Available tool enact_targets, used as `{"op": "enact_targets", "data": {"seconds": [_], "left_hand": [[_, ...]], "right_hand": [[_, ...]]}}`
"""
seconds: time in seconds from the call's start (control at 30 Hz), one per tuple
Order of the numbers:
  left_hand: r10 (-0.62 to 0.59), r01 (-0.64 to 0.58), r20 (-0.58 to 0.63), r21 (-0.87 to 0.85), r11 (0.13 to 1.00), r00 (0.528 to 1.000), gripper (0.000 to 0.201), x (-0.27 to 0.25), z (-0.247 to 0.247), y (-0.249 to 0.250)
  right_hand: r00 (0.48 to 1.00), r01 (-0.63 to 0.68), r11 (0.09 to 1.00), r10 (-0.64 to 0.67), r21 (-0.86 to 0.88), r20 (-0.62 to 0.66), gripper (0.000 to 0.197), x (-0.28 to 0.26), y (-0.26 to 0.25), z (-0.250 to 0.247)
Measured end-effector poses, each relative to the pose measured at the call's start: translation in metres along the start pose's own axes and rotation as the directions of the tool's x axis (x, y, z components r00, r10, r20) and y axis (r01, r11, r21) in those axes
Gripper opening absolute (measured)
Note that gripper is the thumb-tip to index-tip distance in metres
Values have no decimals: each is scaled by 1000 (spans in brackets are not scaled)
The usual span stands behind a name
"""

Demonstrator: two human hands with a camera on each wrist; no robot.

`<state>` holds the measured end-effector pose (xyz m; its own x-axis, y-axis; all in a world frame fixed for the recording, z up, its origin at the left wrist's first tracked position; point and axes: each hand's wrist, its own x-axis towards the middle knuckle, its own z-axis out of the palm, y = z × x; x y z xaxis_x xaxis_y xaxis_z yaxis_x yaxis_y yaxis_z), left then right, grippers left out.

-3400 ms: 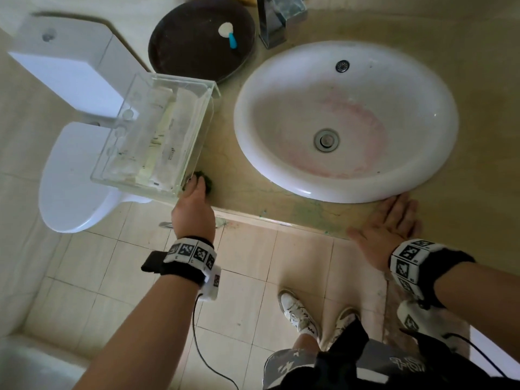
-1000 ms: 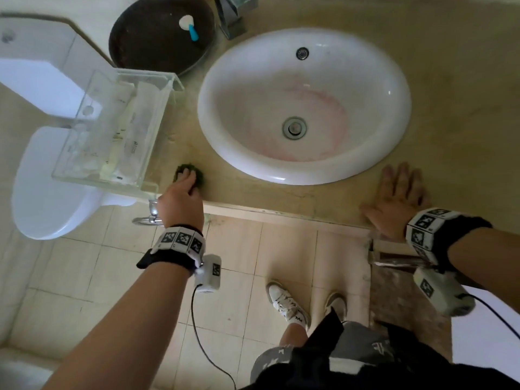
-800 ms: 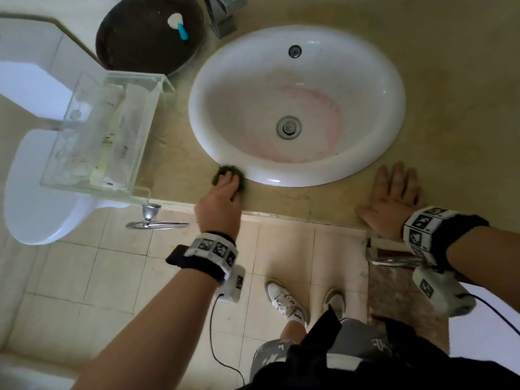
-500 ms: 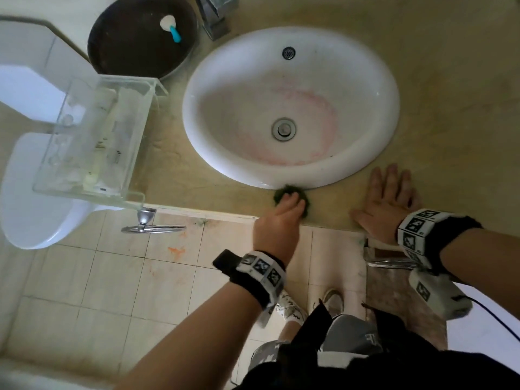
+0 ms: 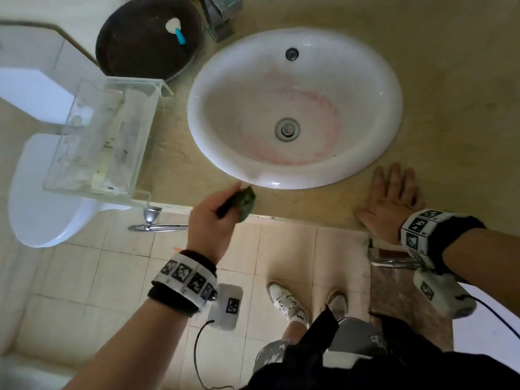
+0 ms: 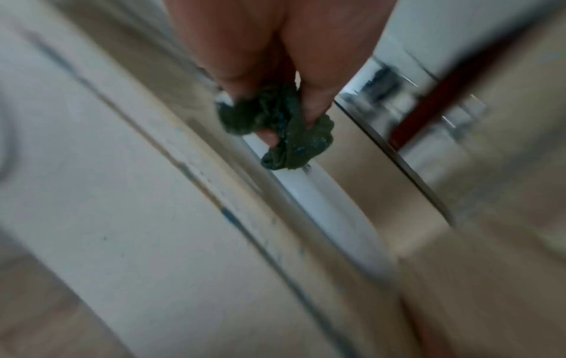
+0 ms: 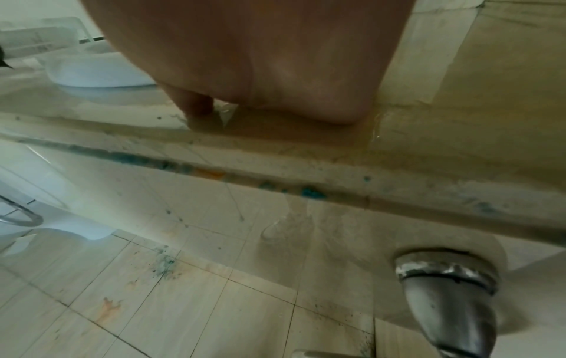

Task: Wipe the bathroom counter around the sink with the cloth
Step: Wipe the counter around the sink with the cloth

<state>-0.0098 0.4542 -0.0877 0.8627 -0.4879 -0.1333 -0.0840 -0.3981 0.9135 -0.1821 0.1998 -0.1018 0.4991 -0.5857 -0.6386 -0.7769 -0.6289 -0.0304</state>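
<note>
A small dark green cloth [image 5: 245, 202] is bunched in my left hand [image 5: 225, 209], which holds it just above the front strip of the beige counter [image 5: 174, 175], below the left front of the white oval sink [image 5: 295, 108]. In the left wrist view the fingers pinch the crumpled cloth [image 6: 285, 130] and it hangs clear of the surface. My right hand [image 5: 391, 198] lies flat, fingers spread, on the counter at the sink's front right. In the right wrist view only the palm [image 7: 260, 60] shows, resting near the counter edge [image 7: 275, 176].
A clear plastic box [image 5: 104, 142] sits at the counter's left end over the white toilet [image 5: 42, 192]. A dark round tray [image 5: 146, 35] with a small blue-handled item lies behind it, next to the tap [image 5: 222, 15]. Metal handles [image 5: 153, 220] stick out below the edge.
My left hand swept the cloth along the front of the counter from the box to under the sink, then came back leftward and lifted the cloth up. The right hand stayed flat.
</note>
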Motion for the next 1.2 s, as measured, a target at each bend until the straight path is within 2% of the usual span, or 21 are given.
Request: {"op": "enact_targets", "data": {"seconds": [0.07,0.1,0.17,0.23,0.3,0.33,0.4,0.5,0.6,0.7,0.77,0.83,0.9,0.97,1.1,1.2], "left_hand": [[-135,130,-101,-53,990,986,48,24,-18,-5],[-160,162,-124,2,987,979,47,35,-25,-10],[-140,172,-144,243,955,980,48,50,-33,-18],[-86,154,-177,419,895,980,52,56,-39,-22],[34,87,-207,546,833,978,56,55,-42,-18],[89,41,-181,609,792,980,54,55,-42,-17],[129,-68,-42,670,739,991,45,53,-40,-18],[132,-176,116,686,706,984,37,46,-32,-24],[185,-223,126,643,733,975,33,36,-16,-23],[249,-262,113,641,721,962,29,33,1,-18],[235,-229,87,684,692,968,27,36,-6,-21],[119,-54,-35,744,666,992,31,45,-29,-24],[18,108,-153,775,623,988,33,53,-53,-27],[25,89,-132,783,615,991,31,52,-54,-29],[79,-84,41,720,689,996,30,26,0,-18],[55,-78,56,667,741,997,31,20,14,-14]], "right_hand": [[1000,-1,1000,1,7,-5,93,-1,-2,0],[1000,-4,1000,4,16,-11,93,-1,-3,0],[1000,-13,999,14,30,-23,92,-1,-3,2],[1000,-14,1000,15,25,-20,92,-1,-3,2],[1000,-15,1000,15,0,-15,91,-2,-4,0],[1000,-17,1000,17,-9,-16,90,-3,-4,-1],[1000,-20,1000,19,-18,-20,90,-4,-5,-2],[999,-32,999,32,-5,-28,92,-3,-7,0],[998,-58,998,59,20,-24,94,-1,-11,0],[998,-58,998,59,32,-8,95,1,-11,-1],[999,-51,998,51,36,4,95,1,-9,-1],[999,-51,998,51,40,11,96,2,-8,0],[999,-50,998,50,40,1,97,3,-8,0],[999,-46,999,47,24,-15,97,4,-8,1],[999,-39,999,39,24,-12,97,5,-6,2],[999,-34,999,34,19,-13,97,4,-6,1]]}}
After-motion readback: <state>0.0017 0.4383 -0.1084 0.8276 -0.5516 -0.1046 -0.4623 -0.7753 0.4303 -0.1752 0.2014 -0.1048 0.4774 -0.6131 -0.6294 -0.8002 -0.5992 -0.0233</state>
